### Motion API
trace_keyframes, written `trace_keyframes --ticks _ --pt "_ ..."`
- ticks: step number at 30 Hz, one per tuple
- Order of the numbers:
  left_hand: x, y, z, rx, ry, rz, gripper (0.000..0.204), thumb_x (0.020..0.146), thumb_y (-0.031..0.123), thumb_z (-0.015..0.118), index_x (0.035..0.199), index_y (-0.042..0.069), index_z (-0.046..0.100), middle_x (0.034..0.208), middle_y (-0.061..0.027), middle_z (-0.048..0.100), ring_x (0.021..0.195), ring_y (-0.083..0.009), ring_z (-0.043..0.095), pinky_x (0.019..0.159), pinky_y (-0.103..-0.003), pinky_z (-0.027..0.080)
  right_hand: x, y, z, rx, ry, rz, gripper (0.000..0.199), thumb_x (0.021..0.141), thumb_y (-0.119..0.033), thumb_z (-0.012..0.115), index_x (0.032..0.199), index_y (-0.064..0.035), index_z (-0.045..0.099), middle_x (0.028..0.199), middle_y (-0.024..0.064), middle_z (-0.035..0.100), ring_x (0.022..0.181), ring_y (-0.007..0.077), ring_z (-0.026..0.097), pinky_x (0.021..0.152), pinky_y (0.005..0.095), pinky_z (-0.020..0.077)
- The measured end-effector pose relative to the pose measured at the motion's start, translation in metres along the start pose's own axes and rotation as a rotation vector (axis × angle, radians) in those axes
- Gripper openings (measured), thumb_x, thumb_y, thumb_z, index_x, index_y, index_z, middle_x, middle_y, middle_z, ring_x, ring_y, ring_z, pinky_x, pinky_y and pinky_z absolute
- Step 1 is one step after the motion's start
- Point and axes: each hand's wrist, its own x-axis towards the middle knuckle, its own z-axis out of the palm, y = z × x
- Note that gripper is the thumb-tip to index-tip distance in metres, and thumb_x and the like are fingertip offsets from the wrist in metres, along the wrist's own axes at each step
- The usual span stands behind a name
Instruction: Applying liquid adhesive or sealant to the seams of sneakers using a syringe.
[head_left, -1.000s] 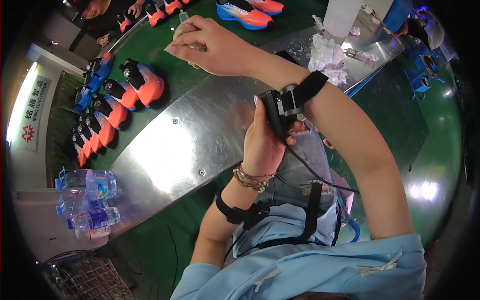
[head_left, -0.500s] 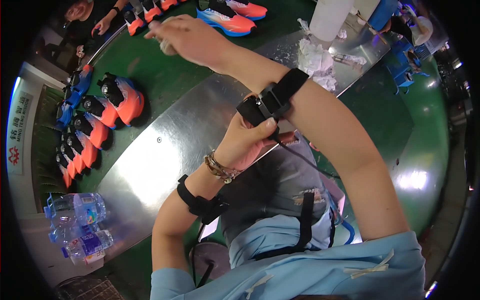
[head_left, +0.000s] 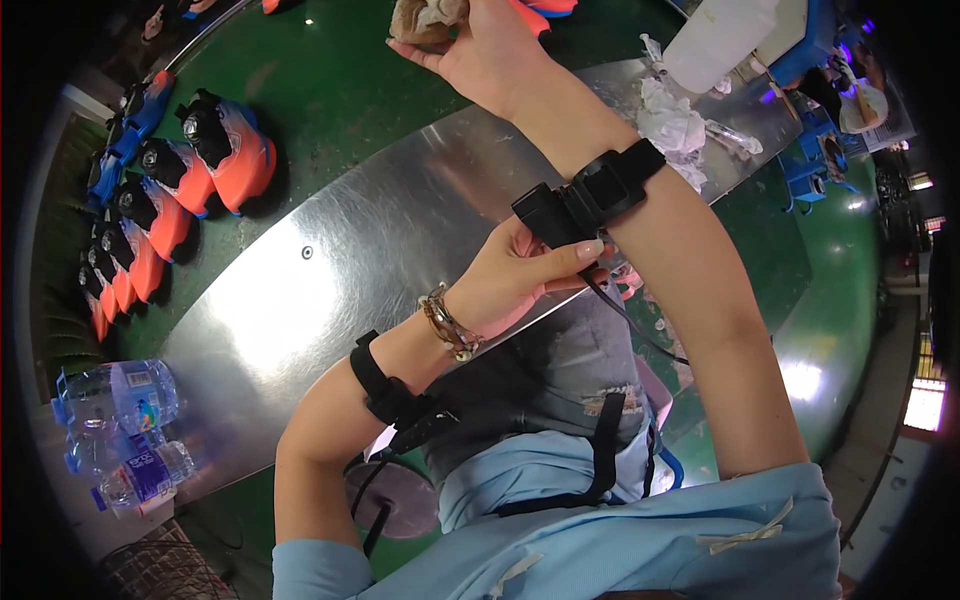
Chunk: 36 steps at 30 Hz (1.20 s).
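Two sets of fingers grip: left hand, black device; right hand, apparently cloth.

Right hand's up top with a wadded beige cloth, left hand's on the black device strapped to the right forearm. Orange shoes line the green surface upper left, plastic bottles lower left.
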Motion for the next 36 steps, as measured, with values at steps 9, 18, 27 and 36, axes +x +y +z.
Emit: trace_keyframes --ticks 9,18,27,36 --pt "0.001 0.006 -0.003 0.116 0.126 0.086 0.031 0.087 0.017 0.056 0.115 0.004 0.05 0.104 -0.0064 0.06 0.089 -0.0173 0.061 0.075 -0.028 0.051 0.008 0.003 0.017 0.022 -0.068 -0.004 0.037 0.094 -0.033 0.038 0.113 -0.0031 0.049 0.084 0.0008 0.055 0.079 0.0145 0.051 0.085 0.0334 0.0375" --pt "-0.008 -0.002 0.0 0.048 0.131 -0.011 0.024 0.09 0.024 0.052 0.105 0.005 0.055 0.097 -0.0014 0.061 0.09 -0.0107 0.058 0.078 -0.026 0.047 0.0 0.023 0.009 -0.138 -0.143 0.032 0.043 0.092 -0.04 0.042 0.111 -0.0045 0.056 0.097 0.0031 0.053 0.095 0.0122 0.05 0.088 0.0312 0.0397" --pt "0.001 -0.012 -0.013 0.153 0.008 -0.048 0.049 0.086 0.012 0.057 0.129 0.006 0.034 0.126 -0.0061 0.044 0.118 -0.0156 0.043 0.099 -0.034 0.038 -0.024 -0.014 0.006 -0.202 -0.15 -0.018 0.038 0.092 -0.037 0.042 0.11 -0.0063 0.055 0.105 0.0047 0.051 0.099 0.0142 0.049 0.09 0.0308 0.0396" --pt "0.004 -0.006 -0.026 0.008 0.056 -0.029 0.039 0.088 0.007 0.051 0.124 0.005 0.037 0.124 -0.0087 0.047 0.116 -0.0182 0.047 0.096 -0.032 0.04 -0.114 -0.102 -0.079 -0.287 -0.034 -0.368 0.044 0.094 -0.038 0.034 0.114 -0.0027 0.049 0.112 0.0093 0.051 0.101 0.0235 0.052 0.088 0.0356 0.0416"
